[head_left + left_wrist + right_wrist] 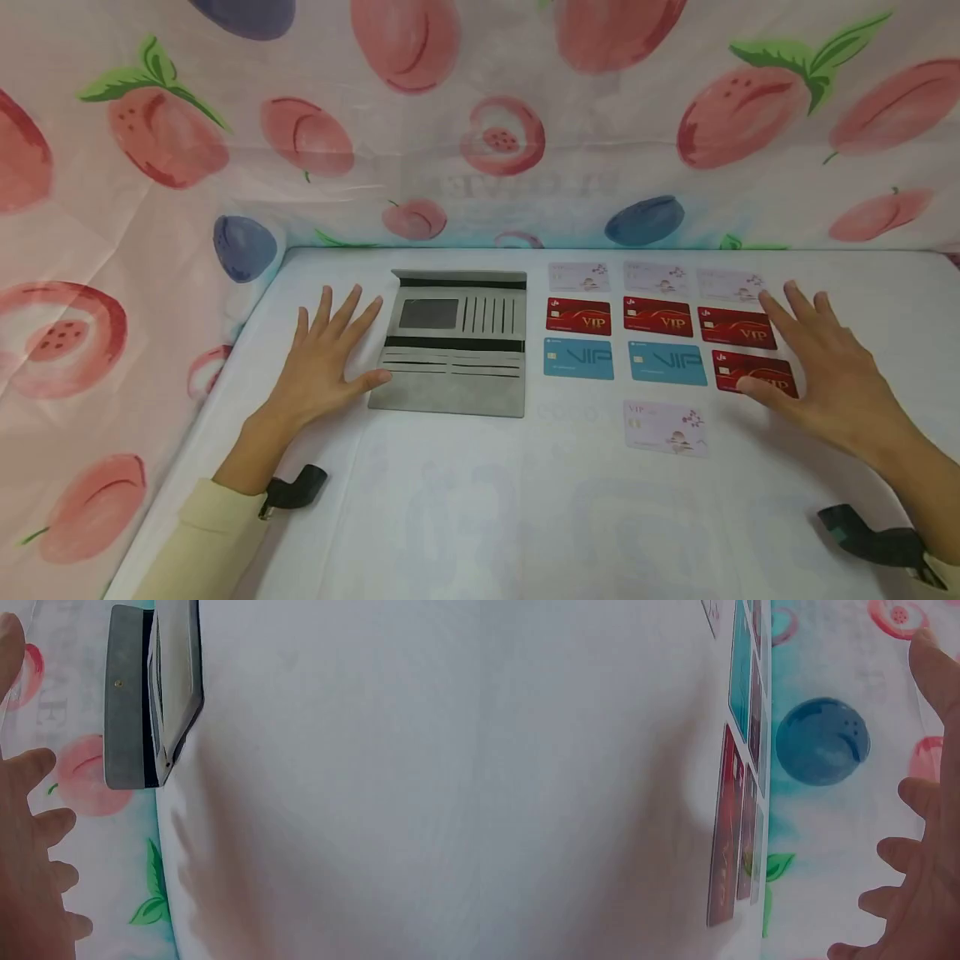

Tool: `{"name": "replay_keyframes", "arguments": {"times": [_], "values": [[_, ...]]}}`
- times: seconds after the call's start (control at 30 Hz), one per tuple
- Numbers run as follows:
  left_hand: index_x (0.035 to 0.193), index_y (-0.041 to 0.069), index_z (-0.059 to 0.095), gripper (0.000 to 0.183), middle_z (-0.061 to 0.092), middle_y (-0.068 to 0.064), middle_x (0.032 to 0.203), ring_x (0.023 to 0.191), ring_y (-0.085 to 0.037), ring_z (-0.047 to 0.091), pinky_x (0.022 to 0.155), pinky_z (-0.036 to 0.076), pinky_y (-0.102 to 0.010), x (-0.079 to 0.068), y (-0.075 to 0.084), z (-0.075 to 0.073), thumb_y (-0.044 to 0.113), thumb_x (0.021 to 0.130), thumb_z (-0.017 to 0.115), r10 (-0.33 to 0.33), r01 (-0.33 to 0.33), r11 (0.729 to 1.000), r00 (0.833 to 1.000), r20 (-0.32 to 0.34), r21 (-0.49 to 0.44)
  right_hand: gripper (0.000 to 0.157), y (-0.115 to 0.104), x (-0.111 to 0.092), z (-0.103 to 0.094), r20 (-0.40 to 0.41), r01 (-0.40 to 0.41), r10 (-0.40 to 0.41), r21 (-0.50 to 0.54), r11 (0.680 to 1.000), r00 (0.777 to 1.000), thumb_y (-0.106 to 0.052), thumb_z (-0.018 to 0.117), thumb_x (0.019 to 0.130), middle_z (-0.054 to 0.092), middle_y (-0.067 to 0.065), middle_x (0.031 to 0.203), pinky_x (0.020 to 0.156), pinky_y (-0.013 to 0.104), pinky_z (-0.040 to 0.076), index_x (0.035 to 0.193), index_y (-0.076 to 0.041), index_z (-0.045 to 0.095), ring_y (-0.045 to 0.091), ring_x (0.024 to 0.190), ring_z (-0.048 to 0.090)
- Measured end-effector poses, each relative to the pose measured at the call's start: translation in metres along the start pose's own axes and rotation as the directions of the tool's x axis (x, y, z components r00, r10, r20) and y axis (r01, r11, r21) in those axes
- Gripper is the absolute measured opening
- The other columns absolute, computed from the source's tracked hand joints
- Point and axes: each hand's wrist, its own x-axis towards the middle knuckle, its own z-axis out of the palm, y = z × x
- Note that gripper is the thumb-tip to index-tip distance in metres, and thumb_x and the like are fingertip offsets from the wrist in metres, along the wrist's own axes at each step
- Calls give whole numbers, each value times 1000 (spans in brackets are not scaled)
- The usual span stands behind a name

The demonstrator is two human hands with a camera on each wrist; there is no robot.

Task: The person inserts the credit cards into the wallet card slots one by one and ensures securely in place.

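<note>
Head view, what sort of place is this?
Probably an indoor tabletop work spot, screened off: a white table, a fruit-print sheet behind it and along its left, and an open wallet beside rows of cards.

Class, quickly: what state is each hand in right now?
Left hand: open, fingers spread, holding nothing, near the wallet.
Right hand: open, fingers spread, holding nothing.

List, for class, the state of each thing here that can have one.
Grey wallet, unfolded, no cards showing inside
Four red VIP cards, face up
Two blue VIP cards, face up
Four pale pink VIP cards, face up
Left hand, spread wide, empty
Right hand, spread wide, empty
</note>
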Motion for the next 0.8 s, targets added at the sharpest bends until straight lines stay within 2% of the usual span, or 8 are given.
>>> {"name": "replay_keyframes", "arguments": {"times": [0.17, 0.27, 0.37, 0.47, 0.53, 0.6, 0.73, 0.8], "values": [[152, 12, 27, 96, 20, -19, 155, 143, -41, 2, 110, 2, -63, 3, 2, 6, 80, 84, 30, 8, -11, 994, 999, -33, -111, 113, -9, -5, 5, 47, -18, 11, 164, 986, 999, -31, 82, 71, 2, 13, 160, 86, 81, 16, 155, -25, 8, 44, 142, 2], [152, 11, 27, 95, 21, -20, 155, 144, -37, 1, 112, 2, -61, 5, 3, 10, 78, 85, 34, 0, -8, 984, 999, -45, -175, 105, -15, -10, 7, 93, -42, 16, 280, 959, 996, -29, 82, 74, 15, 21, 155, 79, 81, 27, 155, -29, 14, 53, 132, 21], [152, 11, 25, 93, 20, -19, 156, 144, -36, 1, 113, 1, -59, 8, 2, 15, 74, 86, 41, -11, 1, 968, 999, -41, -253, 93, -21, -15, 10, 121, -51, 5, 376, 925, 993, -28, 79, 78, 29, 24, 147, 77, 79, 34, 153, -28, 24, 52, 119, 35], [153, 11, 21, 88, 18, -16, 157, 144, -37, 3, 114, 1, -55, 10, 1, 20, 62, 89, 52, -32, 26, 929, 999, -10, -370, 77, -26, -19, 16, 112, -32, -17, 421, 907, 994, -26, 78, 80, 50, 16, 132, 87, 53, 50, 146, -23, 40, 34, 108, 48], [154, 14, 18, 86, 16, -14, 158, 144, -36, 5, 114, 4, -55, 10, 0, 22, 54, 90, 58, -69, 75, 897, 997, 30, -436, 66, -28, -21, 21, 93, -2, -43, 438, 899, 995, -23, 78, 80, 60, 6, 115, 81, 33, 52, 139, -21, 50, 20, 98, 52], [155, 19, 16, 85, 14, -13, 158, 144, -35, 7, 114, 7, -56, 10, 0, 24, 48, 90, 62, -123, 144, 861, 989, 76, -487, 54, -29, -24, 26, 77, 40, -85, 463, 885, 993, -19, 78, 80, 62, -3, 97, 69, 19, 46, 131, -20, 58, 11, 86, 52], [154, 31, 17, 81, 17, -12, 158, 144, -31, 13, 113, 15, -56, 8, 0, 30, 43, 89, 65, -228, 255, 809, 967, 117, -530, 43, -30, -27, 34, 79, 79, -137, 507, 858, 987, -18, 78, 80, 61, -10, 88, 62, 21, 45, 121, -23, 65, 7, 80, 51], [153, 32, 20, 80, 20, -9, 157, 143, -28, 16, 113, 17, -54, 9, -1, 34, 41, 89, 67, -247, 264, 797, 963, 106, -544, 43, -30, -28, 36, 84, 85, -150, 518, 851, 985, -18, 79, 79, 62, -10, 92, 61, 21, 46, 119, -24, 66, 7, 81, 51]]}}
